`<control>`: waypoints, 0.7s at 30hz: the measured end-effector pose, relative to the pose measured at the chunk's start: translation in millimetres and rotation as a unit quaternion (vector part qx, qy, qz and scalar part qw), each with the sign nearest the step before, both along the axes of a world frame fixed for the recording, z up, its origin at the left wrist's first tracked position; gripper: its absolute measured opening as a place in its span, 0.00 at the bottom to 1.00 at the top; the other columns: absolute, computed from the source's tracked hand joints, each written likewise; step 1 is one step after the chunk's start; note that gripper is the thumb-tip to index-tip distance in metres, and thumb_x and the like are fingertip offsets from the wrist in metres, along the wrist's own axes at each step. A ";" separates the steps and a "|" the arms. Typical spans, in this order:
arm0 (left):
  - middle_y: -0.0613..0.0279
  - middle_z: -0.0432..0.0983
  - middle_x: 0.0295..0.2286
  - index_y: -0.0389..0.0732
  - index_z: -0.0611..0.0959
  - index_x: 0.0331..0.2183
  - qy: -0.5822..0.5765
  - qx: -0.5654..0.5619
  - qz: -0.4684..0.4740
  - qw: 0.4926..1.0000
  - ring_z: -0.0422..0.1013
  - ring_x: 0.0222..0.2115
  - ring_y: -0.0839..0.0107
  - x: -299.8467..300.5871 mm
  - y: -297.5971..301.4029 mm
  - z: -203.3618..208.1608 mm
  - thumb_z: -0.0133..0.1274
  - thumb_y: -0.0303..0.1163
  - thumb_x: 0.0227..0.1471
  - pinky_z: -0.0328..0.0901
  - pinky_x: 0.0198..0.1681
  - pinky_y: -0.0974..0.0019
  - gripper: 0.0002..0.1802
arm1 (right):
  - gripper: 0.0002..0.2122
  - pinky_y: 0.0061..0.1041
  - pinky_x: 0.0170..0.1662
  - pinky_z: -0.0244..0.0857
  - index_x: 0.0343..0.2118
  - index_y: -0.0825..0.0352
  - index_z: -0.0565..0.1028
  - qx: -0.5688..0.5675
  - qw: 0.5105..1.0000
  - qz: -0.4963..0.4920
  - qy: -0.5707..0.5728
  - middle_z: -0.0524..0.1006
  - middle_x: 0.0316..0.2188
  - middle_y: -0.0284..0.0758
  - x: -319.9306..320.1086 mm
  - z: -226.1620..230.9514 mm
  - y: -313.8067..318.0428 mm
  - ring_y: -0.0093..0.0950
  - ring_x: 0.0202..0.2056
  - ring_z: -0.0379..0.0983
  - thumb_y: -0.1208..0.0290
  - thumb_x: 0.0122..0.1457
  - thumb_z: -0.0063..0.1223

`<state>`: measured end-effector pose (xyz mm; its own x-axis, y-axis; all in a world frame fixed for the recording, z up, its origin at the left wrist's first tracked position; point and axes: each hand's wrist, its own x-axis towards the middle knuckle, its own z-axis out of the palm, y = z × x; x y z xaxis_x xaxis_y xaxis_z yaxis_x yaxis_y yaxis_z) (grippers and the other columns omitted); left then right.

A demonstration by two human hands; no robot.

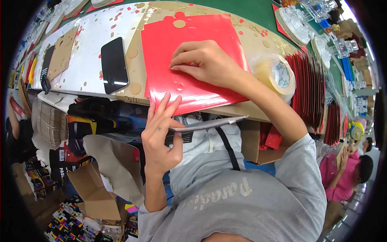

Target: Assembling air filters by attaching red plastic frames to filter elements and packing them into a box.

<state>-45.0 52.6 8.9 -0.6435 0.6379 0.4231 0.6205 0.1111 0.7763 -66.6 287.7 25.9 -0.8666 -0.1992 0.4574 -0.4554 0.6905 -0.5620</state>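
Phone (114,65) left of red sheet (189,60), tape roll (276,74) right

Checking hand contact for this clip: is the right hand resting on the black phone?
No. The right hand presses on the red sheet, while the black phone lies apart, untouched, to its left.

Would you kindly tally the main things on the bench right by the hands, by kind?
Red sheet under the right hand: 1
Black phone: 1
Tape roll: 1
Grey flat piece in the left hand: 1
Total: 4
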 end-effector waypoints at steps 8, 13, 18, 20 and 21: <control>0.43 0.77 0.45 0.35 0.73 0.22 -0.024 0.000 -0.001 1.000 0.64 0.56 0.40 -4.5 0.1 -8.0 0.45 0.15 0.31 0.47 0.63 0.39 0.09 | 0.07 0.28 0.35 0.74 0.33 0.68 0.82 0.032 0.998 -0.005 0.049 0.80 0.33 0.36 0.2 -14.2 -0.8 0.33 0.33 0.78 0.79 0.50 0.62; 0.43 0.78 0.45 0.35 0.73 0.22 -0.023 0.004 0.003 1.000 0.65 0.56 0.41 -4.4 1.4 -8.7 0.44 0.15 0.30 0.48 0.63 0.40 0.09 | 0.08 0.29 0.36 0.73 0.33 0.66 0.82 0.082 0.994 0.003 0.073 0.79 0.34 0.35 6.1 -13.3 -2.3 0.32 0.34 0.77 0.79 0.48 0.63; 0.44 0.78 0.44 0.35 0.73 0.22 -0.018 0.016 0.012 1.000 0.66 0.55 0.41 -2.9 3.5 -9.1 0.44 0.15 0.29 0.49 0.62 0.40 0.09 | 0.09 0.29 0.37 0.73 0.34 0.67 0.81 0.093 0.993 0.004 0.070 0.79 0.35 0.36 9.9 -12.3 -3.9 0.32 0.36 0.77 0.79 0.48 0.63; 0.48 0.79 0.44 0.36 0.72 0.20 -0.010 0.004 0.028 1.000 0.68 0.54 0.44 -2.4 3.3 -8.6 0.47 0.17 0.30 0.54 0.61 0.40 0.07 | 0.09 0.30 0.40 0.72 0.35 0.66 0.82 0.083 0.995 0.031 0.049 0.79 0.37 0.36 8.9 -5.1 3.3 0.32 0.38 0.77 0.78 0.49 0.62; 0.48 0.79 0.44 0.36 0.72 0.20 -0.005 0.003 0.029 1.000 0.68 0.54 0.44 -3.1 3.3 -10.0 0.47 0.17 0.30 0.54 0.61 0.40 0.07 | 0.08 0.32 0.42 0.72 0.35 0.66 0.82 0.070 0.995 0.061 0.027 0.80 0.38 0.36 4.5 -3.6 8.9 0.33 0.39 0.77 0.77 0.50 0.62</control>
<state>-48.2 55.9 -1.1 -0.6842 0.5965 0.4195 0.6046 0.1424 0.7837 -62.1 296.5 22.3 -0.8070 -0.3672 0.4625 -0.5677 0.6981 -0.4363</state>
